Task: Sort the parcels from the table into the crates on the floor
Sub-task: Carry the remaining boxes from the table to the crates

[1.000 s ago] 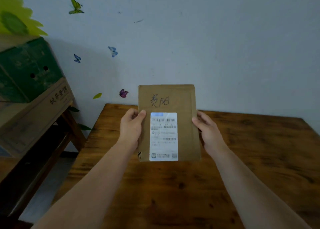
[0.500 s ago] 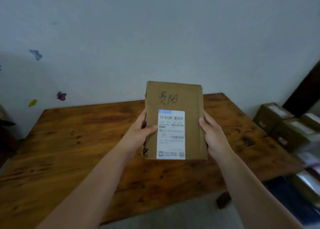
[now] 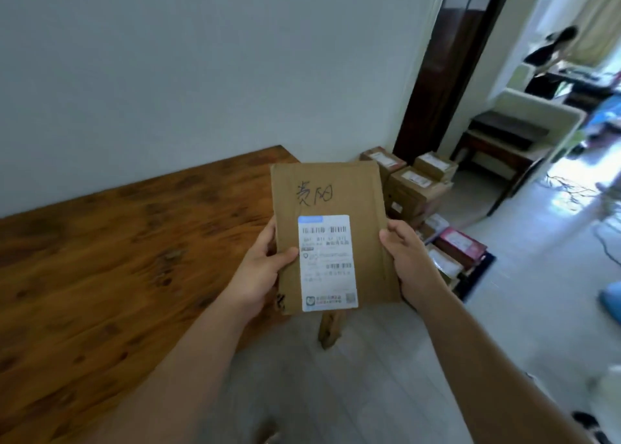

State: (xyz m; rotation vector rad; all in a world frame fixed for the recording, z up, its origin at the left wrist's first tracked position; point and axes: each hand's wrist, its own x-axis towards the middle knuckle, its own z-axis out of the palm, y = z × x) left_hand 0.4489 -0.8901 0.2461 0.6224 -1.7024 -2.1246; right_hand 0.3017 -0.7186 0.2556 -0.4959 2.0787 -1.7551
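White wall runs behind the wooden counter on my left. Off its far right end, cardboard boxes are stacked on the floor beside what looks like a dark crate with parcels in it.

My main worry is the sorting. I can read no crate markings from here, so I could drop this one in the wrong place if I go by the pile rather than by the handwriting on the front. The other risk is the hold: both hands grip only the lower half, so the tall top could tip forward if either loosens.

The flat cardboard parcel stands upright in the air between my hands, clear of the counter, over its right end. My left hand clamps the left edge, thumb across the front just beside the shipping label. My right hand curls round the right edge.
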